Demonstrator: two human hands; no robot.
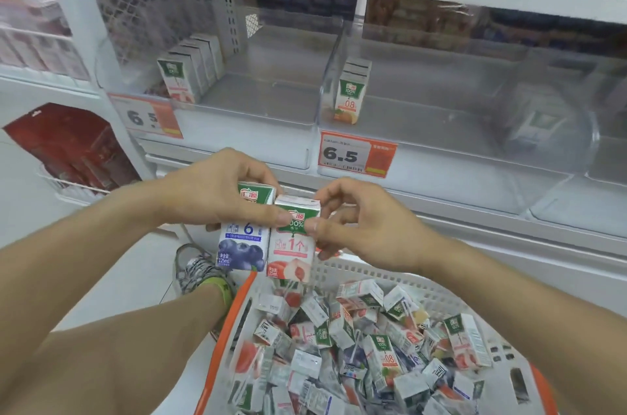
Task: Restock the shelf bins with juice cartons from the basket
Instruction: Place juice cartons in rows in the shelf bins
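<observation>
My left hand grips a blueberry juice carton from above, its thumb reaching onto the peach carton. My right hand pinches the peach juice carton at its upper right edge. Both cartons are upright, side by side and touching, above the far rim of the white basket, which holds several loose juice cartons. On the shelf, the left clear bin holds a row of peach cartons. The middle bin holds a short row of orange cartons.
Orange price tags reading 6.5 hang on the bin fronts. A further bin at the right holds a blurred carton. A red box stands on the floor at left. My shoe is next to the basket's orange handle.
</observation>
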